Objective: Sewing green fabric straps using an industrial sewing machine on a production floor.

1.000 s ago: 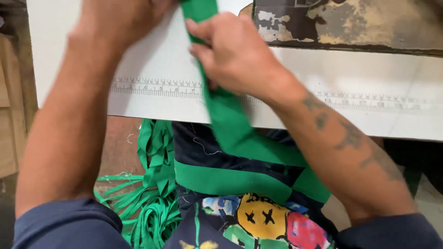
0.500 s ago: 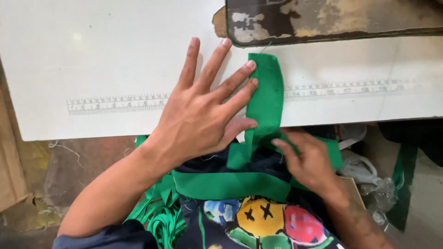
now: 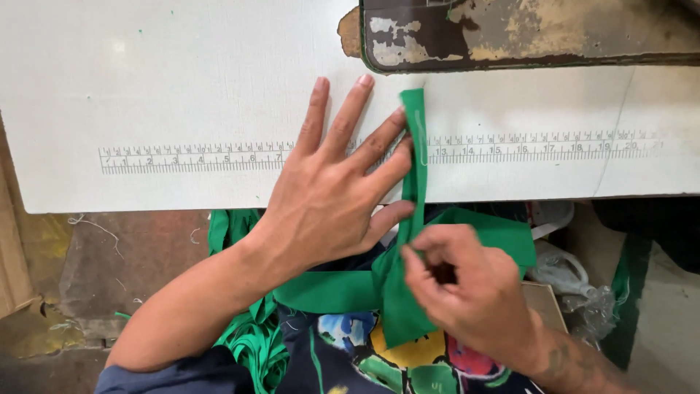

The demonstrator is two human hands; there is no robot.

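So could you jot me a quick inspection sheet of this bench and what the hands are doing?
Surface: white table with a printed ruler strip.
Job's things: green fabric strip, folded narrow, lying across the table edge.
Clutter: green strips heaped below; plastic wrap.
Grippers: left hand flat, fingers spread, beside the strip; right hand pinching it.
Cables: nothing seen.
Surroundings: worn dark machine base; patterned garment on the lap.

Two hands [image 3: 328,197]; one green fabric strip [image 3: 414,153]; one white table [image 3: 146,95]; one printed ruler [image 3: 189,157]
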